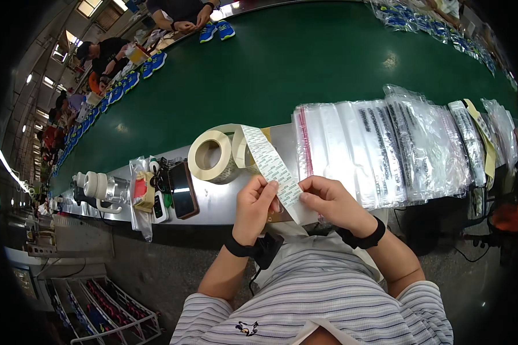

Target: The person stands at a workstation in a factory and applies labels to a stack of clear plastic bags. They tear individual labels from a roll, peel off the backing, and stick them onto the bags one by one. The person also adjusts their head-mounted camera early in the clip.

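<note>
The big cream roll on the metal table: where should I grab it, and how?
Probably the near part of the roll, coming from the wearer's side: thumb inside the wide open hole, fingers around the outer wall. That side looks clearest, since the phone sits close on the left and the strip stretches away on the right.
</note>
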Demonstrator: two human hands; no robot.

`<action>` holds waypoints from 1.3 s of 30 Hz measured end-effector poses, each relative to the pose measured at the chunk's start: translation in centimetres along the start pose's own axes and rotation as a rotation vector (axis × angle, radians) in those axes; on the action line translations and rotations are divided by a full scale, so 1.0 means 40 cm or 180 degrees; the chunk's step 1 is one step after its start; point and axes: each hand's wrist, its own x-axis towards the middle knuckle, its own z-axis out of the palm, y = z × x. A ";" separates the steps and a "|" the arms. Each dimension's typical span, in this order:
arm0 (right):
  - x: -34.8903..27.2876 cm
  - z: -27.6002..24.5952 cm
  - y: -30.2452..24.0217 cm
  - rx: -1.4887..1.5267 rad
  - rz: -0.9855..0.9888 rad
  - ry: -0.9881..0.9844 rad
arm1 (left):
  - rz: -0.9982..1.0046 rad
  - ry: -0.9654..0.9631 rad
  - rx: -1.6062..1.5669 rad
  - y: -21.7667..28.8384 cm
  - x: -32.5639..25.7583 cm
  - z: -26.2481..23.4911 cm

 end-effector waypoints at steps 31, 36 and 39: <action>-0.078 -0.088 0.035 -0.3687 0.0216 0.0864 | 0.2542 -0.1614 0.2103 -0.035 0.044 0.030; -0.045 -0.088 0.065 -0.4574 -0.0092 0.1985 | 0.2185 -0.1995 0.3376 -0.112 0.045 0.063; -0.017 -0.084 0.108 -0.4690 -0.0200 0.2076 | 0.2227 -0.1946 0.3345 -0.137 0.037 0.055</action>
